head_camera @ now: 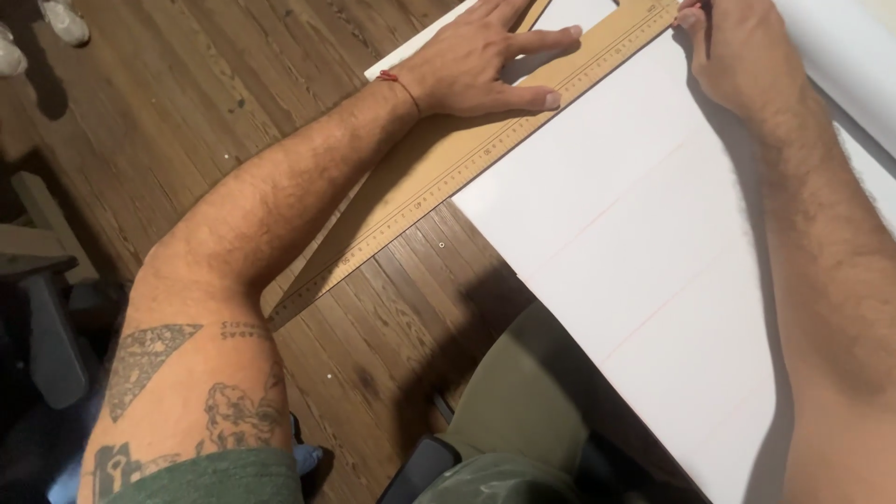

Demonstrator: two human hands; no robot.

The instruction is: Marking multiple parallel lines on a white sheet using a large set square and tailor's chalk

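Closest to us are our knees in olive-green trousers (523,392), and a big white sheet (653,261) hangs out over them, lying on the dark wooden floor (187,112) with a few faint reddish lines ruled across it. No boxes or trays in view, so nothing sits inside anything. Our left forearm, tattooed near the sleeve, runs up to the left hand (476,61), which wears a thin red string at the wrist and lies flat with fingers spread apart, pressing down on the long wooden ruler (467,159). The ruler lies flat along the sheet's left edge, partly on the paper and partly on the floor. Its long axis runs diagonally, near end low and left by our elbow, far end pointing up and right to the top edge of the view. Up there our right hand (723,47) sits at the ruler's far end with fingers bunched together; whether they pinch something, we can't tell. Far top left, a pair of pale shoes (56,23).
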